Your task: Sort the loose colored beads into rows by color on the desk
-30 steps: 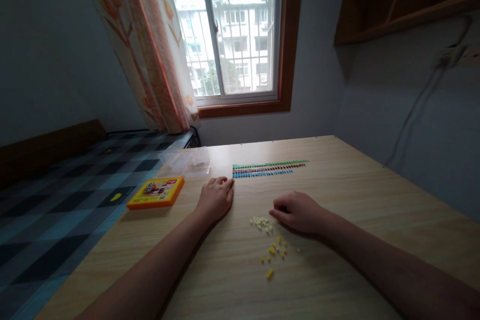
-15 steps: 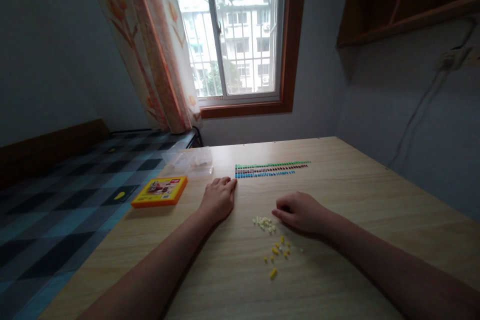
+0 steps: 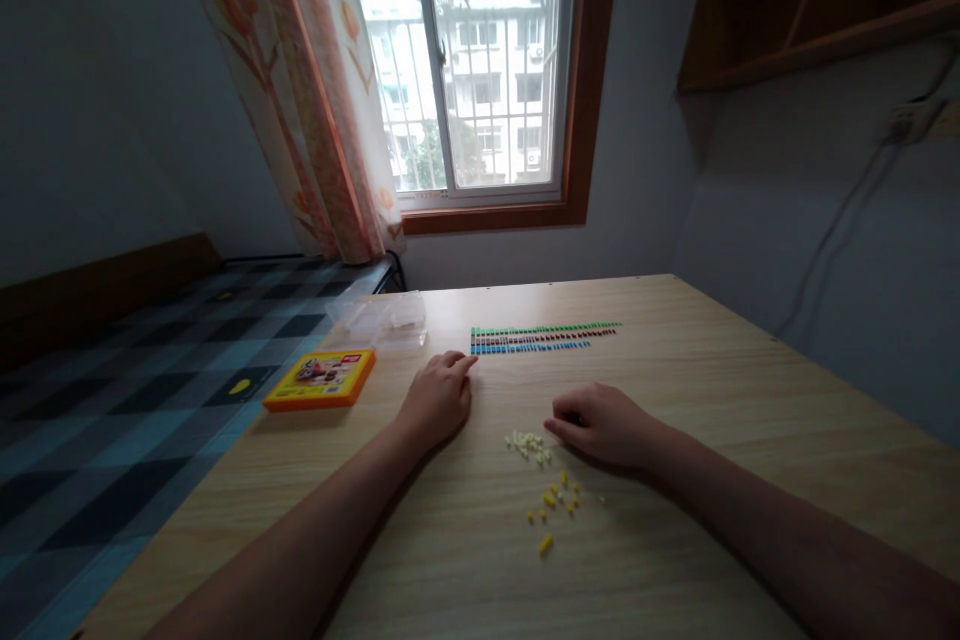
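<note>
Both my forearms lie on a light wooden table (image 3: 712,390). My left hand (image 3: 437,397) rests palm down with fingers loosely stretched toward the near end of three rows of tiny beads (image 3: 541,337), green, dark red and blue. My right hand (image 3: 600,423) is curled, fingertips pinched together at the table beside a small pile of pale beads (image 3: 529,446); what they hold is too small to see. Scattered yellow beads (image 3: 556,503) lie just in front of that hand.
An orange-yellow flat box (image 3: 321,378) lies near the table's left edge, with a clear plastic tray (image 3: 382,318) behind it. A checked bed cover (image 3: 112,400) is to the left. A window, curtain and wall shelf are beyond.
The view has shifted slightly. My left hand's fingers have edged a little toward the bead rows; my right hand has stayed by the pale pile.
</note>
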A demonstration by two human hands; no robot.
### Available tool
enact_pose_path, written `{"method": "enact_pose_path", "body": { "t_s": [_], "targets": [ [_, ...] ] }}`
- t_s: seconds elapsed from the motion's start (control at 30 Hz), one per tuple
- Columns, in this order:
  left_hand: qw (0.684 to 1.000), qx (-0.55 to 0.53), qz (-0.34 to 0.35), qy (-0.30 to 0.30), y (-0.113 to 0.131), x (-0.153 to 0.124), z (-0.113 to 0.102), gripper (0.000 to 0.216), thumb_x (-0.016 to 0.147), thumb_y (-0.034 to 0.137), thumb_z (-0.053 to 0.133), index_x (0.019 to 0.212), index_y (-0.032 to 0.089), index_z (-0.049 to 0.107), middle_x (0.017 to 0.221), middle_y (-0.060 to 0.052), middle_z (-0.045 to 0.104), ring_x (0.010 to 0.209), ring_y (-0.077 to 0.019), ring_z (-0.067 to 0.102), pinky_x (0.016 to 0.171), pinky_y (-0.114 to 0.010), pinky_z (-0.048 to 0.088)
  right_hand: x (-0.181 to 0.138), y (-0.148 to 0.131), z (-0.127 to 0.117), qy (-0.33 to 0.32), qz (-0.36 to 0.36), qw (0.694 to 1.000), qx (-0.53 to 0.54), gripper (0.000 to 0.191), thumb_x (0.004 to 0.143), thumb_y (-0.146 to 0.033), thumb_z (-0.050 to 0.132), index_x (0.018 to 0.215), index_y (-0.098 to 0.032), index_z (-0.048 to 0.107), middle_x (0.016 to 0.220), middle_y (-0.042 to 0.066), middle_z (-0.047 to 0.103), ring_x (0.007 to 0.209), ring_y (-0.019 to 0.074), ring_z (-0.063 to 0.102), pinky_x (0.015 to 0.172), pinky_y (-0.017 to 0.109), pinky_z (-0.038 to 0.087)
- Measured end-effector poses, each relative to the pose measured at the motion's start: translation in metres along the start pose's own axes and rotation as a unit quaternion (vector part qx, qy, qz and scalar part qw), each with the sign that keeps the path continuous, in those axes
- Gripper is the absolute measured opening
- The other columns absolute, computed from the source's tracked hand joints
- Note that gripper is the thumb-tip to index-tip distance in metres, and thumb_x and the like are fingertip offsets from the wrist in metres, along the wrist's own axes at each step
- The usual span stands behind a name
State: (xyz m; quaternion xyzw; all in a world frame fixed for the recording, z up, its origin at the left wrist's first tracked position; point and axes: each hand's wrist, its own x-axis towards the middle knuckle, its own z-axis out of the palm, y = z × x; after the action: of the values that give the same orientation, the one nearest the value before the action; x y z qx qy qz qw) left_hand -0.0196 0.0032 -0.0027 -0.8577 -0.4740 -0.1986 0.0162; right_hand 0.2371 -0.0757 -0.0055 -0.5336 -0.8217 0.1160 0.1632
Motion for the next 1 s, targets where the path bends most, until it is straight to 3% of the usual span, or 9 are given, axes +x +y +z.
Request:
{"method": "enact_pose_path", "body": {
  "t_s": [0.07, 0.23, 0.53, 0.83, 1.0],
  "targets": [
    [0.996, -0.068, 0.049, -0.004, 0.006, -0.003, -0.005, 0.034, 0.085, 0.016, 0.05, 0.113, 0.021, 0.068, 0.115, -0.008, 0.065, 0.102, -0.0195, 0.06, 0.095, -0.033, 0.047, 0.0, 0.0, 0.0, 0.003, -0.004, 1.0, 0.0, 0.035, 0.089, -0.04, 0.053, 0.063, -0.017, 0.06, 0.063, 0.001, 0.06, 0.057, 0.0111, 0.044, 0.056, 0.025, 0.023],
    [0.967, -0.181, 0.137, -0.112, 0.024, -0.012, -0.017, 0.024, 0.079, 0.016, 0.056, 0.091, 0.022, 0.075, 0.09, -0.002, 0.067, 0.071, -0.0112, 0.06, 0.072, -0.024, 0.05, -0.001, 0.0, 0.0, 0.008, -0.01, 1.0, -0.001, 0.036, 0.089, -0.041, 0.052, 0.063, -0.017, 0.059, 0.062, 0.001, 0.059, 0.057, 0.0108, 0.044, 0.055, 0.025, 0.024],
    [0.959, -0.164, 0.186, -0.139, 0.033, -0.014, -0.02, 0.021, 0.087, 0.024, 0.056, 0.093, 0.027, 0.076, 0.094, -0.003, 0.067, 0.087, -0.0144, 0.06, 0.081, -0.025, 0.048, -0.002, 0.0, 0.0, 0.009, -0.017, 1.0, -0.004, 0.036, 0.089, -0.04, 0.052, 0.063, -0.017, 0.059, 0.061, 0.0, 0.059, 0.056, 0.0103, 0.043, 0.054, 0.025, 0.023],
    [0.955, -0.153, 0.217, -0.13, 0.031, -0.014, -0.02, 0.018, 0.087, 0.023, 0.057, 0.09, 0.024, 0.075, 0.092, -0.003, 0.067, 0.086, -0.0146, 0.06, 0.079, -0.024, 0.046, -0.001, 0.0, 0.0, 0.014, -0.016, 1.0, -0.002, 0.036, 0.089, -0.041, 0.052, 0.063, -0.017, 0.058, 0.061, 0.0, 0.058, 0.057, 0.0102, 0.043, 0.055, 0.024, 0.024],
    [0.963, -0.138, 0.201, -0.111, 0.032, -0.015, -0.02, 0.017, 0.084, 0.019, 0.057, 0.086, 0.023, 0.073, 0.09, -0.002, 0.067, 0.084, -0.0143, 0.059, 0.08, -0.024, 0.045, -0.001, 0.001, 0.001, 0.012, -0.015, 1.0, -0.002, 0.036, 0.089, -0.041, 0.052, 0.063, -0.017, 0.057, 0.061, 0.0, 0.058, 0.056, 0.0104, 0.043, 0.054, 0.025, 0.023]
  ]
}}
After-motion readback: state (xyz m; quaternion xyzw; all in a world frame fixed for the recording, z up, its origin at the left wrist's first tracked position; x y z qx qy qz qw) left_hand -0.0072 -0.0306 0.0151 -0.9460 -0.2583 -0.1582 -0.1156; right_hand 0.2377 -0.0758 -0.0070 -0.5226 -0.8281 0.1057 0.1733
